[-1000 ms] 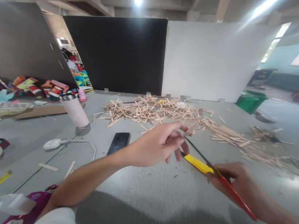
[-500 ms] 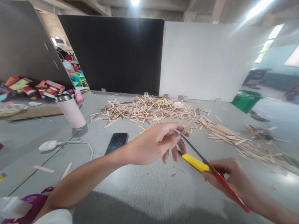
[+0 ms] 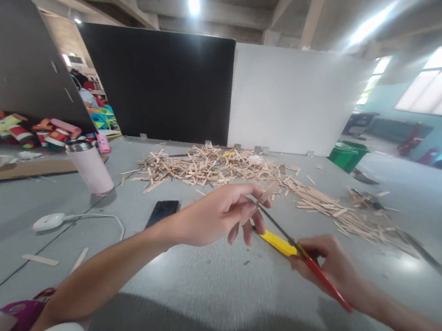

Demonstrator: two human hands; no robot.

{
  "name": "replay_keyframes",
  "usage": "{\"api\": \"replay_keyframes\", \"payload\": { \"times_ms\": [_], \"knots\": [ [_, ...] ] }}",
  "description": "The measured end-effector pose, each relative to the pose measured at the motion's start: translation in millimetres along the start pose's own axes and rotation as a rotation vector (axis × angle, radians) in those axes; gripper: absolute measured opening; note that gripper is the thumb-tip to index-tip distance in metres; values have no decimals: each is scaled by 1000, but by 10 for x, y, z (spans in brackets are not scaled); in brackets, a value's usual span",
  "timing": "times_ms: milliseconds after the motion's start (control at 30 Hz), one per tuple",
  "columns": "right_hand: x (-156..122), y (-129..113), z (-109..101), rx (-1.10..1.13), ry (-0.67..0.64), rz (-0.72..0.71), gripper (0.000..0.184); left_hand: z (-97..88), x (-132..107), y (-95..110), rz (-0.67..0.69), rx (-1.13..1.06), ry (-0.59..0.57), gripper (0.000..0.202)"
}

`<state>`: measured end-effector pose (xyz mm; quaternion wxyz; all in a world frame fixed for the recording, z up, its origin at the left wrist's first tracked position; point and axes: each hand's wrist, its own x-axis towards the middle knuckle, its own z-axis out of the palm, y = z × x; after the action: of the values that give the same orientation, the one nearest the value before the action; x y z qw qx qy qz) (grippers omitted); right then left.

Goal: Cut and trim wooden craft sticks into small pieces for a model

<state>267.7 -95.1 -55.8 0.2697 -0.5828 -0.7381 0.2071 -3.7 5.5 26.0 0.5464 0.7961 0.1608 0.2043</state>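
Note:
My left hand (image 3: 217, 212) is closed in a pinch on a short flat wooden stick (image 3: 269, 192), held just above the table. In my right hand (image 3: 338, 264) is a slim dark metal tool with a red handle (image 3: 326, 283); it looks like a file, though its exact kind is unclear. The tool's tip meets the stick at my left fingertips. A yellow utility-knife-like tool (image 3: 278, 243) also juts from my right hand, pointing toward my left fingers. My right palm and some fingers are partly hidden.
A heap of wooden sticks (image 3: 204, 165) lies before a black panel (image 3: 165, 86), with more sticks (image 3: 323, 201) trailing right. A phone (image 3: 162, 212), a pink tumbler (image 3: 90, 169) and a white cabled device (image 3: 49, 222) stand or lie left on the grey table (image 3: 206, 298).
The whole view has shifted, so hands and table things appear farther left. My hands keep nearly the same pose, with the tool's tip still at the stick.

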Motion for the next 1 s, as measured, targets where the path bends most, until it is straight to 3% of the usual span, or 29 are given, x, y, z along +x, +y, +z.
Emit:
{"api": "replay_keyframes", "payload": {
  "times_ms": [267,533,1000],
  "knots": [
    [8,41,51,-87,46,-53,41,-3,-10,14,-28,65,7,25],
    [-11,-13,-8,-25,-32,-4,45,70,-40,41,27,253,148,25],
    [28,-73,-8,-75,44,4,41,60,-37,28,23,183,106,23]
  ]
}}
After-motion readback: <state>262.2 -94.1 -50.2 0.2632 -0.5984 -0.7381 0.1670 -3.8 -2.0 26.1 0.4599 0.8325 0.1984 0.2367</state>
